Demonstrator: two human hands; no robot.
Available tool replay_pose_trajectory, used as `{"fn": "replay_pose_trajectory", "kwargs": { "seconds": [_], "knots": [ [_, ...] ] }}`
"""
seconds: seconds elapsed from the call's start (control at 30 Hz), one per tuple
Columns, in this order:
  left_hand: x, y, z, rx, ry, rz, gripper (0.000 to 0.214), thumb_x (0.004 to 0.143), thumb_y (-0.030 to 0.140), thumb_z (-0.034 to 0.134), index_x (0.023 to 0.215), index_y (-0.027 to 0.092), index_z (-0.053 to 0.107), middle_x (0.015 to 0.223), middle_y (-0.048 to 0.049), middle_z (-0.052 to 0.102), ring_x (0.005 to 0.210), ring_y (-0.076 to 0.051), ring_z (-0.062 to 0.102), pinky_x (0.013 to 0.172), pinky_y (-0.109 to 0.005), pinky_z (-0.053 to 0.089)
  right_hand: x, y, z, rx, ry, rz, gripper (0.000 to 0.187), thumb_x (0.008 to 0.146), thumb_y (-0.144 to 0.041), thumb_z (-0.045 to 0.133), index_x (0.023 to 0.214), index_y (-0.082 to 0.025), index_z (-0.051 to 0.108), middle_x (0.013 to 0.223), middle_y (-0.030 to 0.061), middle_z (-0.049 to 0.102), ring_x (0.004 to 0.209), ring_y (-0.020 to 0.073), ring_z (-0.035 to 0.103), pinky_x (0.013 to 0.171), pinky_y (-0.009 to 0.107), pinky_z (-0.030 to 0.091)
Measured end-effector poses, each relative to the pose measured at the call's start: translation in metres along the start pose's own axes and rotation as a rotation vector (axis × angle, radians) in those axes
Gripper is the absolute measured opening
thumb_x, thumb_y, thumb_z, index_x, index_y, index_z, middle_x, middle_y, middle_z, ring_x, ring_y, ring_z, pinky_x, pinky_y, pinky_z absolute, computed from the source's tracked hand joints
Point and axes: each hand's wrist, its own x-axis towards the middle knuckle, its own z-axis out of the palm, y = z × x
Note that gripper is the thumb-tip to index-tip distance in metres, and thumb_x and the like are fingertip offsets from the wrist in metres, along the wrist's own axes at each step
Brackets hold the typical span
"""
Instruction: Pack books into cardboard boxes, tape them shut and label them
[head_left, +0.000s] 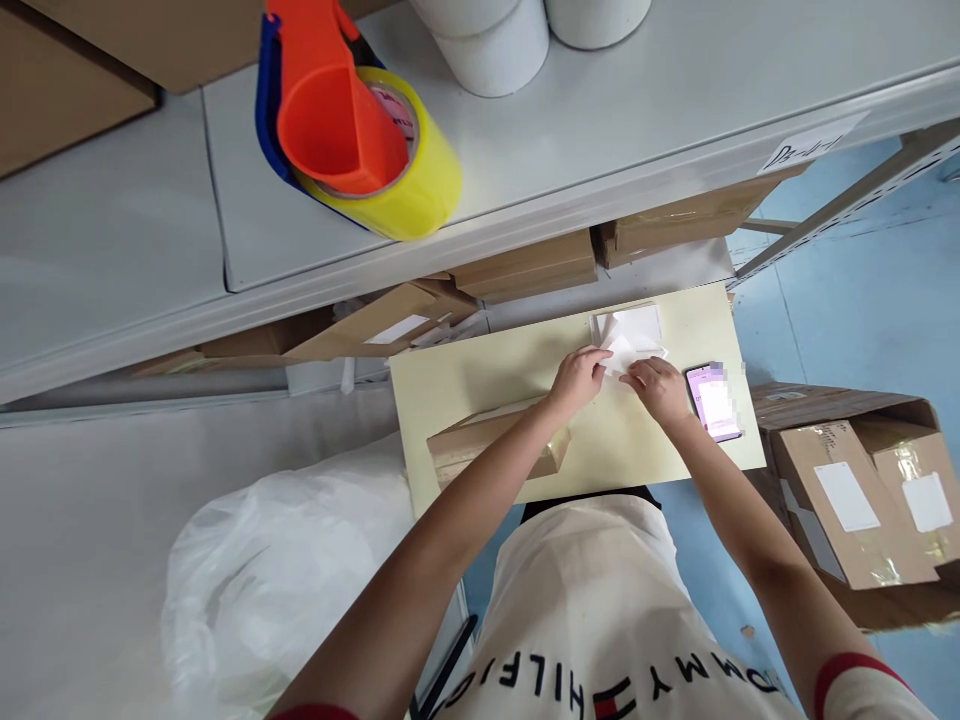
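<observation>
Over the far edge of a pale yellow table (442, 385), my left hand (579, 382) pinches one side of a thin white paper slip (622, 355). The fingers of my right hand (660, 388) are closed on its other side. A corner of the slip stands up, folded. Just behind it lies a stack of white label sheets (643, 322), partly covered by the slip. To the right of my right hand is a lit phone (715, 405). A taped brown carton (480, 445) rests on the table under my left forearm, which hides part of it.
A grey shelf (600, 130) crosses above the table, bearing a tape dispenser (360, 140) with yellow tape and white rolls (487, 45). Cartons (525, 265) fill the level below. A large open box (855, 500) holding cartons stands right; a white plastic bag (277, 570) sits left.
</observation>
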Motion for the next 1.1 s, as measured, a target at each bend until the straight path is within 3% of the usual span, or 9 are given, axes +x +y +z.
{"fn": "replay_pose_trajectory", "kwargs": {
  "seconds": [0.2, 0.3, 0.4, 0.53, 0.67, 0.8, 0.97, 1.03, 1.1],
  "knots": [
    [-0.006, 0.010, 0.002, 0.215, 0.149, 0.150, 0.038, 0.081, 0.018, 0.070, 0.118, 0.021, 0.065, 0.119, -0.0097, 0.063, 0.113, -0.025, 0.059, 0.095, -0.037, 0.048, 0.000, -0.010, -0.016, -0.109, 0.139, 0.075, 0.029, 0.094, -0.012, 0.047, 0.095, -0.025, 0.072, 0.094, 0.0074, 0.072, 0.085, 0.0216, 0.058, 0.083, 0.037, 0.038],
    [-0.006, 0.019, 0.003, 0.296, 0.130, 0.253, 0.013, 0.088, 0.024, 0.064, 0.100, 0.023, 0.070, 0.101, -0.0069, 0.067, 0.101, -0.023, 0.062, 0.088, -0.036, 0.046, -0.004, -0.018, -0.016, -0.077, 0.139, 0.067, 0.029, 0.095, -0.016, 0.048, 0.101, -0.031, 0.072, 0.092, 0.0056, 0.069, 0.086, 0.0209, 0.058, 0.091, 0.041, 0.036],
    [-0.006, 0.022, 0.002, 0.282, 0.150, 0.269, 0.019, 0.095, 0.019, 0.052, 0.087, 0.022, 0.069, 0.086, -0.0045, 0.068, 0.087, -0.019, 0.063, 0.081, -0.033, 0.044, -0.007, -0.020, -0.015, -0.009, 0.212, 0.192, 0.026, 0.096, -0.030, 0.051, 0.118, -0.030, 0.065, 0.109, 0.0104, 0.064, 0.104, 0.0273, 0.057, 0.099, 0.049, 0.034],
    [-0.008, 0.012, -0.004, 0.102, 0.218, 0.251, 0.020, 0.095, 0.018, 0.047, 0.086, 0.020, 0.064, 0.086, -0.0042, 0.066, 0.081, -0.017, 0.062, 0.075, -0.029, 0.047, 0.000, -0.010, -0.013, 0.122, 0.367, 0.434, 0.082, 0.086, -0.059, 0.056, 0.151, -0.018, 0.027, 0.144, 0.0239, 0.039, 0.133, 0.0396, 0.038, 0.102, 0.058, 0.035],
    [-0.010, -0.008, -0.007, -0.140, 0.229, 0.216, 0.012, 0.091, 0.022, 0.053, 0.084, 0.020, 0.063, 0.083, -0.0042, 0.065, 0.079, -0.017, 0.063, 0.072, -0.028, 0.049, 0.024, 0.005, -0.005, 0.256, 0.066, 0.404, 0.085, 0.081, -0.062, 0.057, 0.149, -0.021, 0.028, 0.142, 0.0194, 0.049, 0.131, 0.0372, 0.044, 0.104, 0.059, 0.032],
    [-0.012, -0.031, -0.008, -0.422, 0.273, 0.017, 0.014, 0.088, 0.029, 0.056, 0.096, 0.018, 0.061, 0.093, -0.0080, 0.068, 0.086, -0.019, 0.067, 0.078, -0.031, 0.053, 0.047, 0.017, 0.002, 0.350, -0.208, 0.408, 0.043, 0.084, -0.047, 0.055, 0.121, -0.025, 0.060, 0.106, 0.0086, 0.070, 0.099, 0.0285, 0.064, 0.100, 0.054, 0.034],
    [-0.026, -0.031, -0.027, -0.127, 0.765, -0.087, 0.061, 0.078, 0.034, 0.070, 0.130, 0.014, 0.046, 0.140, -0.0231, 0.047, 0.135, -0.034, 0.044, 0.106, -0.051, 0.038, 0.054, 0.016, 0.002, 0.266, -0.230, 0.339, 0.022, 0.087, -0.032, 0.049, 0.092, -0.022, 0.068, 0.091, 0.0076, 0.069, 0.076, 0.0216, 0.062, 0.083, 0.039, 0.041],
    [-0.029, -0.016, -0.036, 0.095, 0.682, 0.080, 0.067, 0.075, 0.033, 0.075, 0.134, 0.017, 0.046, 0.149, -0.0219, 0.040, 0.144, -0.037, 0.029, 0.114, -0.056, 0.025, 0.054, 0.010, 0.000, 0.228, -0.216, 0.248, 0.022, 0.090, -0.030, 0.048, 0.093, -0.021, 0.068, 0.092, 0.0087, 0.069, 0.076, 0.0218, 0.062, 0.076, 0.036, 0.043],
    [-0.025, 0.002, -0.041, 0.254, 0.434, 0.223, 0.052, 0.079, 0.027, 0.072, 0.128, 0.023, 0.055, 0.146, -0.0159, 0.048, 0.143, -0.035, 0.033, 0.116, -0.059, 0.016, 0.055, 0.004, -0.001, 0.220, -0.206, 0.137, 0.024, 0.093, -0.029, 0.047, 0.092, -0.020, 0.069, 0.094, 0.0094, 0.069, 0.079, 0.0220, 0.063, 0.074, 0.034, 0.044]
  ]
}}
